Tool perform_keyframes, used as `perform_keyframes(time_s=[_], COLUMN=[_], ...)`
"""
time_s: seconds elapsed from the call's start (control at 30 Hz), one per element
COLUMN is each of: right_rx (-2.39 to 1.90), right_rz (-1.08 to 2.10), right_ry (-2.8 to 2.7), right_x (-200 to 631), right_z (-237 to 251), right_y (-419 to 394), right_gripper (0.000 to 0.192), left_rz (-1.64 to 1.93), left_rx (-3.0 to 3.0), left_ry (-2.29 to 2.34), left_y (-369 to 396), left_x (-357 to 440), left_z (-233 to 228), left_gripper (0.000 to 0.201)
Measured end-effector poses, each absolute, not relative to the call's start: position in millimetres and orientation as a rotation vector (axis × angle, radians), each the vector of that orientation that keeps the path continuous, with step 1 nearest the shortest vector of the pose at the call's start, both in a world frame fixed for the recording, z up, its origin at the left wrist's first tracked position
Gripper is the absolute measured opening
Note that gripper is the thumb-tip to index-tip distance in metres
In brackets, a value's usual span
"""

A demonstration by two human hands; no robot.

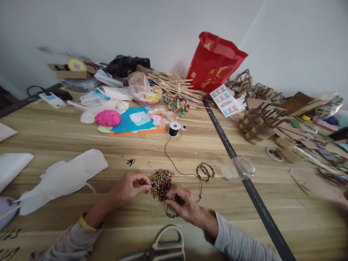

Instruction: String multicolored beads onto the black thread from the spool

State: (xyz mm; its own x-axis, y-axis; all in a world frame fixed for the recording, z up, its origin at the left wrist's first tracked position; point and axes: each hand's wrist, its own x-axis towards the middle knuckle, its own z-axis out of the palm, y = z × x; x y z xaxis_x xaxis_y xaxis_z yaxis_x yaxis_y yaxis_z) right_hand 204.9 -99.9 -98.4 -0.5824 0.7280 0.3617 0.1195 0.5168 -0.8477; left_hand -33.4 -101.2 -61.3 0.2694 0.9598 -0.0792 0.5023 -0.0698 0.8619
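From the head camera, both hands work at a pile of multicoloured beads (161, 183) lying on the wooden table (81, 141), near its front edge. The left hand (127, 188) sits just left of the pile, its fingers pinched together at the pile's edge; whether a bead is between them cannot be told (too small to see). The right hand (183, 204) rests at the pile's lower right side, fingers curled down and closed on a black cord (174, 165) that already carries a short run of beads beneath the hand.

The cord runs up the table to a black spool (174, 129). Just right of the pile lie two finished bead bracelets (205, 171), touching each other, and further right a clear round container lid (244, 166) beside the dark strip (231, 148) that crosses the table. A white plastic bag (65, 177) lies well to the left. Scissors with pale handles (165, 246) lie at the near edge, between the forearms. At the back stand a pink yarn ball (108, 117) and a red gift bag (214, 65).
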Motion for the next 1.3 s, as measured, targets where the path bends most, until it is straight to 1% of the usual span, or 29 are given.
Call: perform_keyframes(time_s=[0.1,0.27,0.53,0.83,1.3], right_rx=[-0.735,-0.693,-0.645,-0.643,-0.653], right_rz=[1.072,1.060,1.080,1.089,1.072], right_ry=[-2.010,-2.023,-2.043,-2.075,-2.067], right_x=[205,205,205,206,204], right_z=[-100,-98,-97,-95,-96], right_y=[-101,-99,-98,-98,-97], right_gripper=[0.011,0.016,0.015,0.017,0.016], left_rz=[0.567,0.383,0.221,0.259,0.323], left_rx=[1.721,1.835,1.983,2.076,2.046], left_ry=[1.337,1.352,1.327,1.317,1.348], left_y=[-102,-101,-100,-100,-102], left_x=[-36,-40,-38,-36,-31], left_z=[-61,-61,-67,-73,-72], left_gripper=[0.015,0.012,0.012,0.016,0.015])
